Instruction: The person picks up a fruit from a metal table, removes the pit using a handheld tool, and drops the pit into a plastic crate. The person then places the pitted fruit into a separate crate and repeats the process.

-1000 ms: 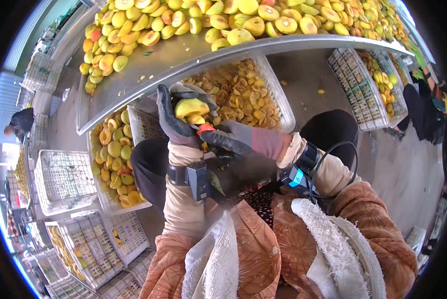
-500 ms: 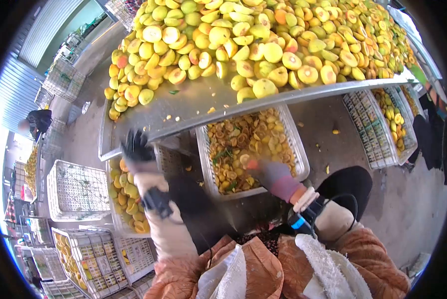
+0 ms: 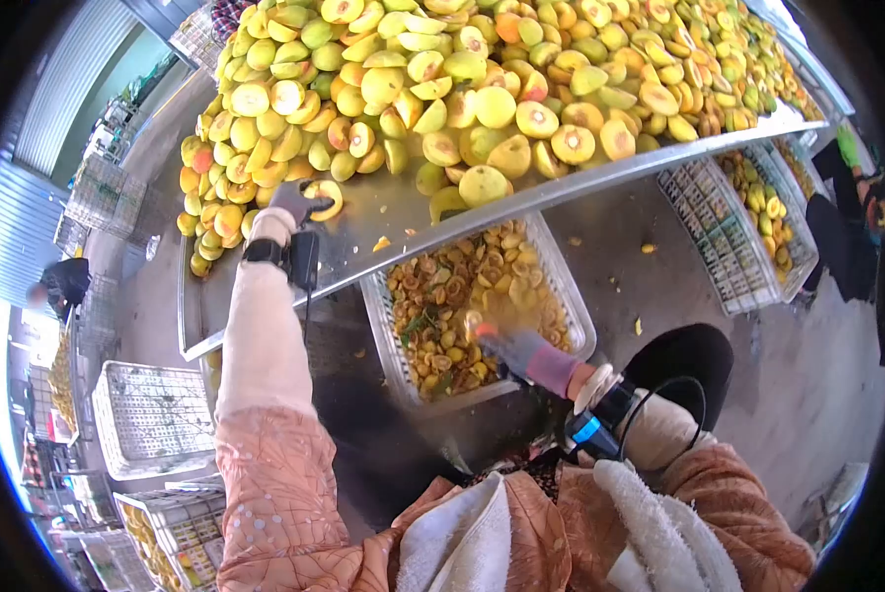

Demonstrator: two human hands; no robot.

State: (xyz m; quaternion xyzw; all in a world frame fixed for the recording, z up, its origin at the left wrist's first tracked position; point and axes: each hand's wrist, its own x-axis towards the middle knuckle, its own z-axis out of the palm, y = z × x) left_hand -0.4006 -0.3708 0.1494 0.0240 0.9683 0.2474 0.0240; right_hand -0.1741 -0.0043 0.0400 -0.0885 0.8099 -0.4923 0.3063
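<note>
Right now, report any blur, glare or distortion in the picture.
Head view: right hand blurred over the crate, left hand crisper; picture's far-left edge blown out white; wide-angle distortion bends the metal table along its front edge; corners black.

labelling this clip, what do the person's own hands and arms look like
Both are gloved: the left hand in dark grey, the right hand in grey with a pinkish-purple cuff. Cream forearm covers meet patterned orange-brown sleeves. Each wrist carries a black strapped device; the left one is boxy, the right one has a bright blue patch and a looping black cable.
</note>
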